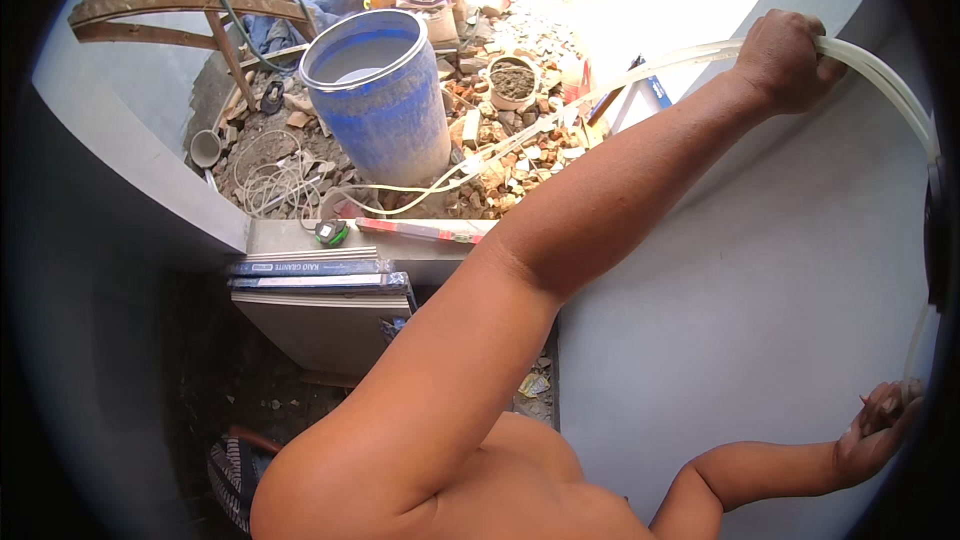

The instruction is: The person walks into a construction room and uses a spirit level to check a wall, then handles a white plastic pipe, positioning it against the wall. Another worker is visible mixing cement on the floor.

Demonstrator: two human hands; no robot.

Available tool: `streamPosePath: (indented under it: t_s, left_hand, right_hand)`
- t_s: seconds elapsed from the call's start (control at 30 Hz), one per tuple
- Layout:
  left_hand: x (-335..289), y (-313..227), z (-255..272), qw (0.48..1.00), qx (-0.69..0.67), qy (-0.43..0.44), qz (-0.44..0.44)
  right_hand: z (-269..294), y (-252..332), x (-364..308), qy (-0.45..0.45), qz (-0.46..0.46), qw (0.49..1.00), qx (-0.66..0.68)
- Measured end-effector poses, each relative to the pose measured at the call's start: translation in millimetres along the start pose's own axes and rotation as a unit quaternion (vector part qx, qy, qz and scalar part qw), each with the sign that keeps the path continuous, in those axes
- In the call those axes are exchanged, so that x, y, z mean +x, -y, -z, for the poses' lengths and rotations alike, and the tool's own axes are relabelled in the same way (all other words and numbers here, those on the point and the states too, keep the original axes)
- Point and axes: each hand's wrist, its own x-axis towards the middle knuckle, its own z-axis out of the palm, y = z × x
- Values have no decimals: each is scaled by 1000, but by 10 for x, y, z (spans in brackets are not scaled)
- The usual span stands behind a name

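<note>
My left arm stretches up across the view, and my left hand (785, 62) is closed around a clear plastic hose (690, 58) against the pale grey wall. From the fist the hose bends over to the right edge and a thinner length hangs down there. Low at the right, my right hand (878, 432) is against the wall, its fingers bent around the lower end of the hose. That end is partly lost in the dark rim. On the other side, the hose runs down past the blue barrel to loose coils (275, 180) on the rubble.
A blue barrel (385, 120) holding greyish liquid stands on brick rubble. A bucket of mortar (512, 82) is beside it. On the ledge lie a green-and-black tape measure (331, 232) and a red spirit level (420, 230). Boxed tiles (320, 280) lean below; a curved wooden frame (190, 5) stands behind.
</note>
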Motion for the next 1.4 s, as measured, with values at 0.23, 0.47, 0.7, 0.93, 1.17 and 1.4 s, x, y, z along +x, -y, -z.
streamPosePath:
  t_s: [0.23,0.47,0.7,0.93,1.17,1.4]
  left_hand:
    - [-1267,579,224,921,58,341,181]
    - [-2012,800,574,896,-16,343,283]
    - [-2220,758,946,887,-243,248,303]
    - [-2153,821,1379,841,-258,257,401]
    - [-2139,928,1351,792,-391,212,418]
    - [-2154,1068,1420,766,-370,265,455]
  right_hand:
    - [-752,36,-232,-43,-247,952,-173]
    - [-1494,-696,-311,63,-236,927,-284]
    - [-1837,-1061,-450,94,-343,934,19]
    - [-2057,-1228,-539,69,-285,953,81]
    - [-2383,-1499,-800,-43,-426,899,89]
    - [-1957,-1466,-921,89,-455,832,306]
